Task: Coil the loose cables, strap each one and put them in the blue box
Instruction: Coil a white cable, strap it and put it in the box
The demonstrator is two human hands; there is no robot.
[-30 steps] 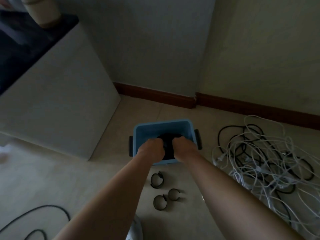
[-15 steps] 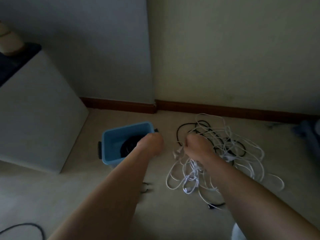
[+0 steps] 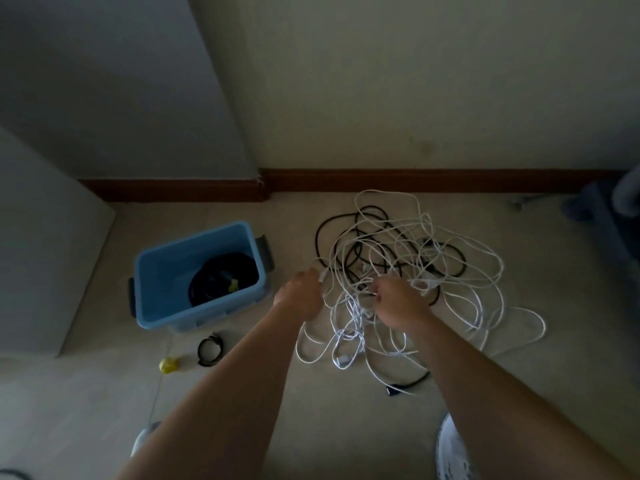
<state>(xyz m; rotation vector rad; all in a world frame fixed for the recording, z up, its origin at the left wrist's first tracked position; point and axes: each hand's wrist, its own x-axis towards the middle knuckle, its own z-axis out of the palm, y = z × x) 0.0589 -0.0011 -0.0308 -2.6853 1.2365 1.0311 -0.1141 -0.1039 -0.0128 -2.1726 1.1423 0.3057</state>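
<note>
The blue box (image 3: pixel 162 271) stands on the floor at the left with a coiled black cable (image 3: pixel 221 275) inside it. To its right lies a tangled heap of white cables (image 3: pixel 460 271) mixed with black cable (image 3: pixel 320 233). My left hand (image 3: pixel 300 296) reaches the heap's left edge and pinches a white cable end. My right hand (image 3: pixel 401 301) is over the middle of the heap with its fingers curled into the white strands. A black strap (image 3: pixel 209 349) lies on the floor in front of the box.
A small yellow scrap (image 3: pixel 168 364) lies beside the strap. A white cabinet (image 3: pixel 45 258) stands left of the box. The wall and brown skirting board (image 3: pixel 415 180) run behind. A dark object (image 3: pixel 609 209) sits at the far right.
Both hands left the blue box, where they had set the black coil, and moved right to the tangled heap. The view swung right with them.
</note>
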